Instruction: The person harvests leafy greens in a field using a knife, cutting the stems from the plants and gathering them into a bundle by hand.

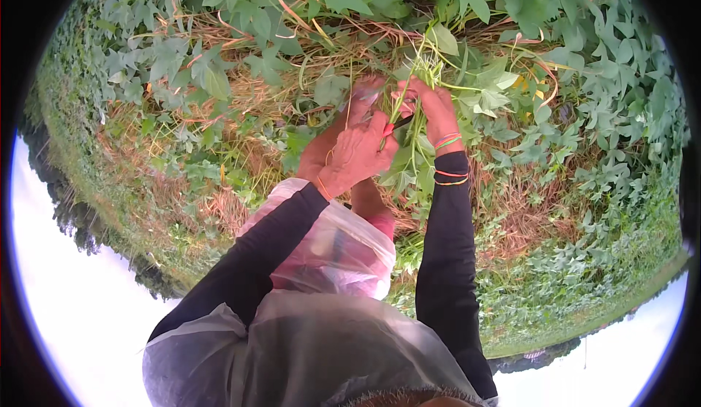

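Note:
My left hand [358, 155] is closed around the red handle of a small knife [386, 131]. Its dark blade reaches right, against the green stems just below my other hand. My right hand [432, 111] grips a bunch of leafy green stems [425, 67]; pale ends fan out above the fingers, while leaves hang below and to the right. The fingertips of both hands are close together and partly hidden by stems. Coloured rubber bands [447, 141] circle my right wrist, and one orange band [323, 188] sits on my left.
Lobed-leaf vines [263, 20] spread thickly across the far side and right [599, 137]. Dry brown straw [522, 217] covers the ground between rows. Bare skin of my leg or foot [318, 151] shows behind my left hand. Translucent plastic sheeting [328, 242] covers pink clothing.

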Tool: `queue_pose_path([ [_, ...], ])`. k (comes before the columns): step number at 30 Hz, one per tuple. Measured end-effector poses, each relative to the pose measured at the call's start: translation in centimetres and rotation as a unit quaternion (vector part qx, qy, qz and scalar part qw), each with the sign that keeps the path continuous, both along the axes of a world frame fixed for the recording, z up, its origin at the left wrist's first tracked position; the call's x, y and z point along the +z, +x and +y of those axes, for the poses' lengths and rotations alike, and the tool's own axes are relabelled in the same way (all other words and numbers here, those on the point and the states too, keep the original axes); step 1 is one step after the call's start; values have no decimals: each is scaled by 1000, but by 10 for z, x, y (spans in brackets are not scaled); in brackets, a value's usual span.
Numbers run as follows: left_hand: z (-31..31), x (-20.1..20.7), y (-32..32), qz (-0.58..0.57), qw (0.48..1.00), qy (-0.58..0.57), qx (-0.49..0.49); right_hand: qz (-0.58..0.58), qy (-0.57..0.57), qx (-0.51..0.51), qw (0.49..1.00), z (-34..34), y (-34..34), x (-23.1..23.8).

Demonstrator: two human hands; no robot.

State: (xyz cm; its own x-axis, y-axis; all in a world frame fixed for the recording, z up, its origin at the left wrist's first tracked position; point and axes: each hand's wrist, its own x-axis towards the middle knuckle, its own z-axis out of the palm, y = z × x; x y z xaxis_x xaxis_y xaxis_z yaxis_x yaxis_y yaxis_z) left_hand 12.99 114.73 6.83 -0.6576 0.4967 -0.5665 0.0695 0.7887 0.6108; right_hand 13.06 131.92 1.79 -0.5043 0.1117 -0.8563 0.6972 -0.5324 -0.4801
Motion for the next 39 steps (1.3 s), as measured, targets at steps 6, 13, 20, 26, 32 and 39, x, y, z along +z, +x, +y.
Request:
queue_pose_path([
  [6,-8,1,-7,-34,995,85,-48,-72,-173,-79,979,3,16,-30],
  [13,23,-11,-60,27,975,198,-98,-59,-254,-105,960,25,57,-36],
  [20,21,-118,-115,118,972,-8,-206,2,-317,-132,939,19,63,-14],
  [26,-27,-72,-90,-9,993,108,43,8,-87,59,994,11,120,5],
  [32,-121,9,-130,180,956,17,230,-19,-122,132,984,-70,232,13],
  [39,-118,41,-299,423,906,-4,24,-100,-257,88,957,-89,255,25],
])
